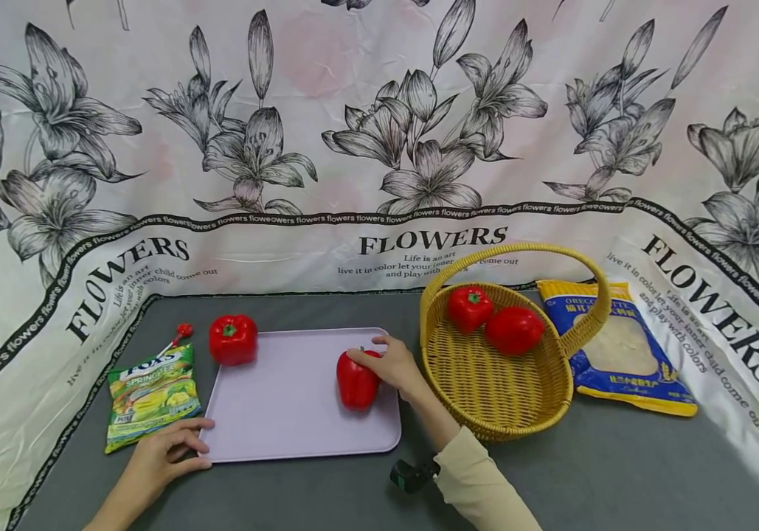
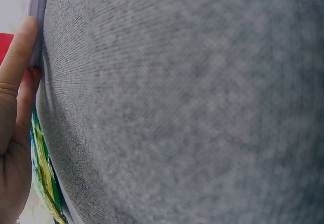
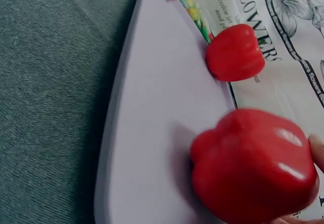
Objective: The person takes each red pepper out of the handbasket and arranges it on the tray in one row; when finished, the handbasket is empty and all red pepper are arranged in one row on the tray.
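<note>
Pepper (image 1: 358,387) near tray (image 1: 279,402) edge, contact unclear

Beyond the left hand (image 1: 165,450) and the right hand (image 1: 392,366) hung a white cloth backdrop (image 1: 352,192), lightly creased, with grey-and-black line-drawn lilies (image 1: 262,140), faint pink patches (image 1: 313,55) and a black lettered band (image 1: 352,218) above the repeated word FLOWERS (image 1: 432,240). The cloth extended along both outer sides of the hands. A dark grey work surface (image 1: 286,494) lay beneath them, under soft, even light.

Behind the blue-and-yellow packet (image 1: 621,352), see flower-printed cloth (image 1: 352,177); well left of that packet, a green bag (image 1: 152,398) and red-topped stick (image 1: 184,330).
</note>
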Demonstrator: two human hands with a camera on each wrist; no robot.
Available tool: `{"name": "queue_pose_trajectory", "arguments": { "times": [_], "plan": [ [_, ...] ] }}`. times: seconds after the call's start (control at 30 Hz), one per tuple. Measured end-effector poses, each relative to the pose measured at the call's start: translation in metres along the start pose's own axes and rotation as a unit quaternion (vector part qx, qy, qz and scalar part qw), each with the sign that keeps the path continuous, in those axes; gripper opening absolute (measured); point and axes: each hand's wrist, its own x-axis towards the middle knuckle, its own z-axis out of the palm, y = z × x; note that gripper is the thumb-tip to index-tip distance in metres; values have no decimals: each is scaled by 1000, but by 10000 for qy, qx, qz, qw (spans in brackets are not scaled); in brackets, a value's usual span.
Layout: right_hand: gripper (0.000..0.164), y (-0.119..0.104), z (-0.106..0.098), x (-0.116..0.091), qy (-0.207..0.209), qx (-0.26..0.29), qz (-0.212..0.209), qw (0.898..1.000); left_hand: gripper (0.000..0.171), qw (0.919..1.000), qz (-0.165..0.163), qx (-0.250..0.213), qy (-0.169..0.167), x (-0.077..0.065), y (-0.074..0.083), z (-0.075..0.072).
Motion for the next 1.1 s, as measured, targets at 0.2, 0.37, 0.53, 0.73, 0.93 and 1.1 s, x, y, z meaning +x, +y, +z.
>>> {"name": "queue_pose_trajectory", "arguments": {
  "times": [0.2, 0.37, 0.53, 0.73, 0.93, 1.1],
  "plan": [
    [62, 0, 0, 4, -208, 350, -581, 9975, 33, 10000, 22, -24, 15, 0, -1, 0],
    [60, 2, 1, 7, -653, 301, -1719, 9825, 33, 9999, -27, 89, -66, 0, -1, 0],
    [63, 1, 0, 3, -995, 23, -1921, 9763, 33, 9999, -17, 92, -66, 0, -3, 1],
    [56, -3, -5, -9, -1134, -301, -1495, 9818, 33, 9998, -109, 139, -49, 0, -3, -1],
    [57, -18, -7, -12, -1022, -389, -1424, 9837, 34, 9998, -42, 188, -20, 1, -2, -3],
    [56, -39, 4, 6, -789, -44, -1156, 9901, 36, 9998, 181, 82, 30, -1, -1, 1]
  ]
}}
